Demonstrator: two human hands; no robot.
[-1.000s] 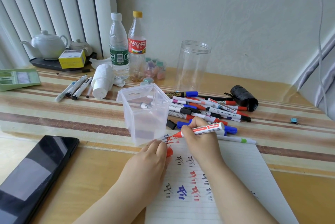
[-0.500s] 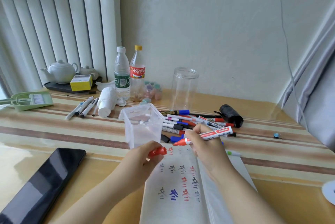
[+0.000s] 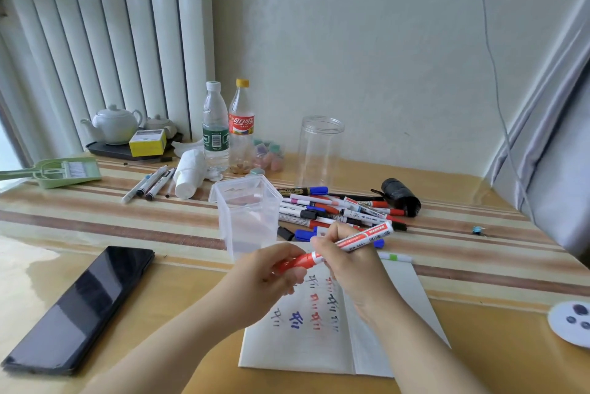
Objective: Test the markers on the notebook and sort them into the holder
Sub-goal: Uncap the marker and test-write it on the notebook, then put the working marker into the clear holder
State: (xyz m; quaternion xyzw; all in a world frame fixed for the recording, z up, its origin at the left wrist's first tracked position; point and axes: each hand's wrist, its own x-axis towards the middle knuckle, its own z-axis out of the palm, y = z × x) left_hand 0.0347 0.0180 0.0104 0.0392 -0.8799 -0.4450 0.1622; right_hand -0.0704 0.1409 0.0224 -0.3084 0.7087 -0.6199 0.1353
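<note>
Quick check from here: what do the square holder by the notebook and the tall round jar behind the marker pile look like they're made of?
Square holder: looks like translucent, slightly frosted plastic; the table stripes show through it blurred, and it has a thin flanged rim. Tall round jar: clear and glossy, with the wall seen sharply through it; the thin wall and threaded-looking rim suggest plastic, though glass can't be ruled out.

Bright, soft daylight came from the left, thru the window by the vertical blinds (image 3: 105, 52). Far left edge was blown out white. Strong glare lay on the glossy table (image 3: 134, 227), esp. front left, w/ a pale sheen on the dark phone (image 3: 79, 307) screen. Shadows were faint & diffuse; the wall (image 3: 367, 52) looked evenly lit. Wide-angle lens bent blinds & wall lines at the edges. Overall slightly soft, w/ compression smear; marks on the notebook (image 3: 319, 345) were blurred, unreadable.
</note>
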